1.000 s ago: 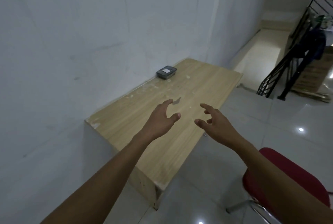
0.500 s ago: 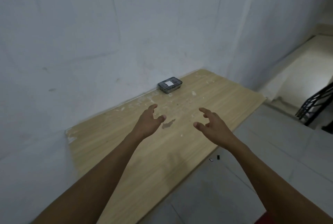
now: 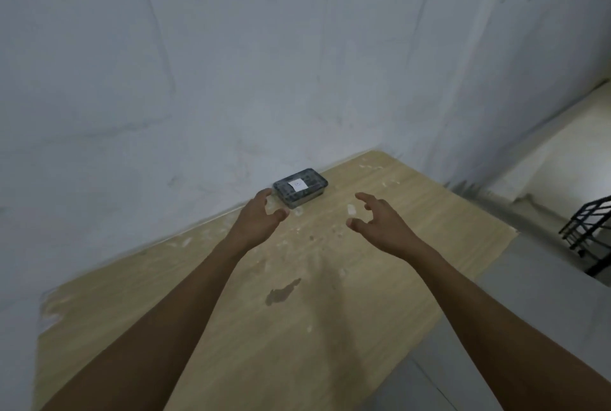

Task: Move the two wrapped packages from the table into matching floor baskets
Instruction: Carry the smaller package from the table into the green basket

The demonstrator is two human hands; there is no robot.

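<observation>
A small dark wrapped package (image 3: pixel 300 187) with a white label lies flat on the wooden table (image 3: pixel 380 295), close to the wall. My left hand (image 3: pixel 259 224) hovers just short of its near left corner, fingers spread and empty. My right hand (image 3: pixel 380 222) is out over the table to the package's right, fingers curled apart, holding nothing. Only this one package shows. No basket is in view.
A white wall (image 3: pixel 198 63) runs along the table's far side and turns a corner at the right. Grey floor tiles (image 3: pixel 529 328) lie to the right of the table. A black metal frame (image 3: pixel 591 229) stands at the right edge. A dark stain (image 3: pixel 281 293) marks the tabletop.
Both hands have moved forward over the table towards the package, and my view has swung left and closer. The red chair and stair rail have left the view.
</observation>
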